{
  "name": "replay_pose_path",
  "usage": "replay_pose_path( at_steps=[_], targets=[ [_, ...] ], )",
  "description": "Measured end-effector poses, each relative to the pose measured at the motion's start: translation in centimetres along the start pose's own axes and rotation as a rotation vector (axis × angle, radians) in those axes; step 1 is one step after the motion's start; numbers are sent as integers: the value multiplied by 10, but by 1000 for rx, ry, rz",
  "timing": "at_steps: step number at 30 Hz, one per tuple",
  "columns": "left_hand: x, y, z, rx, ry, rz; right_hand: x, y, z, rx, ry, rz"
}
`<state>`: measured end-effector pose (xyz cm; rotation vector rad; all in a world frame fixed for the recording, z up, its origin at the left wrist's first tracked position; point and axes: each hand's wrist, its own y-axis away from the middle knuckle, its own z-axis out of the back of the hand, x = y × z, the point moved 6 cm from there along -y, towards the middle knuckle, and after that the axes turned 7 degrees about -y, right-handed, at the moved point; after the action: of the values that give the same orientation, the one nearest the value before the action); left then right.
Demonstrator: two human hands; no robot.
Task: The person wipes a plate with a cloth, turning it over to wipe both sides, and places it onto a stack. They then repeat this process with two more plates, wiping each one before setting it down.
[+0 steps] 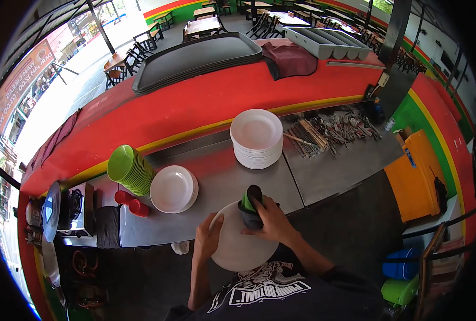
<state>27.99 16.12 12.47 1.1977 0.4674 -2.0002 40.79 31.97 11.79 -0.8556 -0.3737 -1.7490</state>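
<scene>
My left hand (206, 237) grips the left rim of a white plate (237, 250) held in front of my chest, at the near edge of the steel counter (222, 179). My right hand (269, 220) presses a dark and green cloth (252, 202) onto the upper part of that plate. A tall stack of white plates (257, 138) stands further back on the counter. A lower stack of white plates (173, 189) lies to the left, next to a tilted stack of green bowls (128, 169).
Two red cups (132, 203) lie by the green bowls. Loose cutlery (329, 131) is spread at the counter's right. Dark trays (195, 59), a maroon cloth (291, 58) and a grey cutlery holder (329, 41) sit on the red ledge. An orange bin (417, 176) stands right.
</scene>
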Motion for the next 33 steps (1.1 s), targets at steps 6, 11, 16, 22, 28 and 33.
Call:
replay_pose_path(
  at_steps=[6, 11, 16, 22, 28, 33],
  targets=[
    [8, 15, 6, -70, 69, -22, 14, 3, -23, -238, 171, 81],
    [25, 19, 27, -187, 63, -42, -4, 19, -22, -434, -151, -116],
    [44, 21, 42, -382, 344, -95, -18, 51, -54, -531, -560, -341],
    [58, 35, 34, -445, 506, -89, -17, 72, -72, -653, -710, -392],
    [54, 47, 39, -239, 456, 29, -6, 86, -49, -528, -548, -224],
    [49, 61, 36, 53, 190, 9, 25, 91, -26, -153, -319, -166]
  ],
)
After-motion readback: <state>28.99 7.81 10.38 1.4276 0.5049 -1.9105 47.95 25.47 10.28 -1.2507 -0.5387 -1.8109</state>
